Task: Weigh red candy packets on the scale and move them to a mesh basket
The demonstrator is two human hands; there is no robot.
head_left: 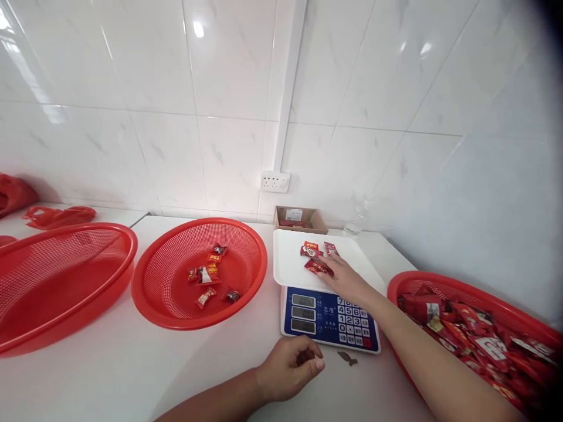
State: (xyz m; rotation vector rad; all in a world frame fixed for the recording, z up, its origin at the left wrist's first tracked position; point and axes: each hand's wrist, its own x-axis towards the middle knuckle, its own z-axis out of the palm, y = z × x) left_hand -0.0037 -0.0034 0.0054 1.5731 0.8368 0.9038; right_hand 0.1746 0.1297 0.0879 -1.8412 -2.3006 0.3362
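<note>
My right hand (345, 278) reaches over the white pan (288, 258) of a scale, fingers stretched out at a few small red candy packets (311, 250). Its fingertips touch or cover part of a dark red packet (317, 267); whether they grip it is hidden. Near the table's front, my left hand (292, 368) is curled just below the scale's blue keypad panel (329, 316), thumb towards forefinger, with nothing visible in it. A small brown scrap (347, 358) lies to its right.
A red basket (200, 321) with several candies stands left of the scale, another red basket (65, 275) at far left. At right, a red basket (409, 278) is full of red packets. Behind the scale are a cardboard box (319, 221) and a clear plastic item (358, 220).
</note>
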